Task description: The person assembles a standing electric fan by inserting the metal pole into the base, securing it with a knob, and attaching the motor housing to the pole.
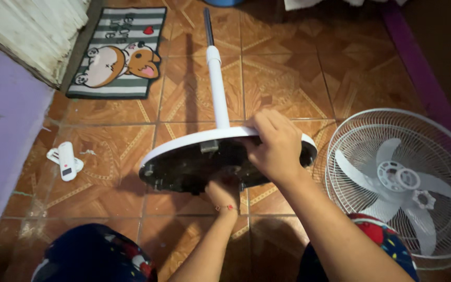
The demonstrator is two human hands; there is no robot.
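The dark underside of the fan base is hard to make out; small fittings are seen there but cannot be told apart. The far end of the white pole is cut off at the top of the view. The fingers of the left hand are hidden against the underside of the base, so whether they are apart or closed cannot be told; the hand is pressed up to the base near its lower edge. The right hand is laid over the white rim of the base, fingers curled and clamped on the edge. The base is held tilted above the tiled floor, between the knees, with the pole pointing away. A white fan head with its wire guard lies on the floor to the right, partly cut off. A white remote lies toward the left wall, and a striped mat lies farther off.
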